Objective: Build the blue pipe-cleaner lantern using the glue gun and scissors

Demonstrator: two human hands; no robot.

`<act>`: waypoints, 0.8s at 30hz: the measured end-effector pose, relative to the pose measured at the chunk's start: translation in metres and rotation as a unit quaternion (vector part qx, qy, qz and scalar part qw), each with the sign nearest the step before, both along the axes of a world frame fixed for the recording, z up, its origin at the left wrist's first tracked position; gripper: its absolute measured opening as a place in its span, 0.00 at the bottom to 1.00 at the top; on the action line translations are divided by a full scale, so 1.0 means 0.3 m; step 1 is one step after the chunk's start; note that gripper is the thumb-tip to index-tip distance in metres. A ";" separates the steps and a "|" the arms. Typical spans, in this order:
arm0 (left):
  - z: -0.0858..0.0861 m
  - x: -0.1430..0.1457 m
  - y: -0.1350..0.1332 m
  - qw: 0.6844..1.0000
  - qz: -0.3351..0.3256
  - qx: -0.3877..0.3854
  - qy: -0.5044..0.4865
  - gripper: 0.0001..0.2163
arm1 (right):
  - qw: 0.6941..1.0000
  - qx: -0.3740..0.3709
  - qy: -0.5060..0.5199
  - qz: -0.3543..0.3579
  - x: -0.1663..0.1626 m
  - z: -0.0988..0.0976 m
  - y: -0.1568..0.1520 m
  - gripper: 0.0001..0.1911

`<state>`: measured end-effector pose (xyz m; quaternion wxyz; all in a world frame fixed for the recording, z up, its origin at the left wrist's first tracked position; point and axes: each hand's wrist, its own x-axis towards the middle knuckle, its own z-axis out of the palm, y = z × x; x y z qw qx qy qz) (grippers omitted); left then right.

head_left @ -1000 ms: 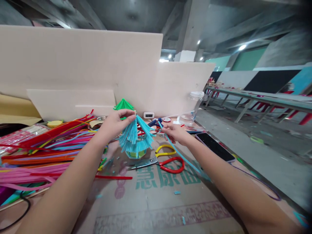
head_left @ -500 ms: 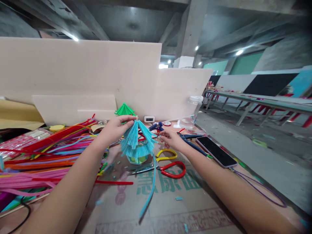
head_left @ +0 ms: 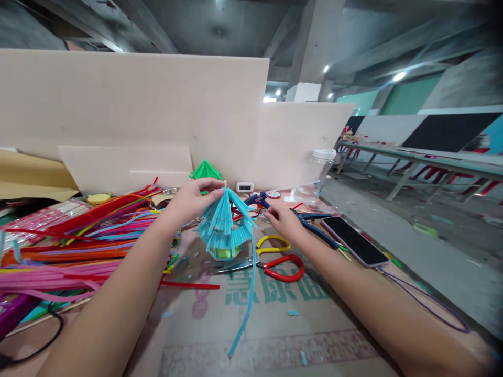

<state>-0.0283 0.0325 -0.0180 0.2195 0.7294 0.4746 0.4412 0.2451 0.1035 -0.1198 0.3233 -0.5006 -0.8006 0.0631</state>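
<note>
Turquoise model (head_left: 223, 222) of ribbed strips stands upright on the work surface (head_left: 212, 332), just behind the scissors (head_left: 264, 266). Left hand (head_left: 196, 201): thumb and fingers closed about the model's peak. Right hand (head_left: 286, 221): fingers partly curled beside the dark-blue glue gun (head_left: 257, 199); grip cannot be determined. One long strip (head_left: 252, 293) trails from the model's right side.

a lidded clear jar (head_left: 319, 170) stands beyond a phone (head_left: 356, 241).
</note>
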 end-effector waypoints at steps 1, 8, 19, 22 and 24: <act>-0.001 -0.001 0.000 1.000 -0.002 0.000 0.002 0.20 | 1.000 0.011 -0.001 -0.001 -0.006 0.015 -0.008 0.13; -0.007 -0.006 0.006 1.000 -0.023 0.001 -0.010 0.21 | 0.999 0.024 -0.021 -0.002 0.019 0.038 0.011 0.09; -0.003 -0.001 0.009 0.999 0.028 0.036 -0.003 0.19 | 0.993 -0.050 -0.103 -0.019 0.110 0.029 0.079 0.08; 0.000 -0.007 0.011 0.996 0.068 0.047 -0.013 0.19 | 0.987 -0.070 -0.145 -0.020 0.156 0.050 0.077 0.09; 0.005 -0.013 0.011 0.995 0.082 0.049 -0.019 0.19 | 0.981 -0.086 -0.172 -0.004 0.189 0.055 0.077 0.11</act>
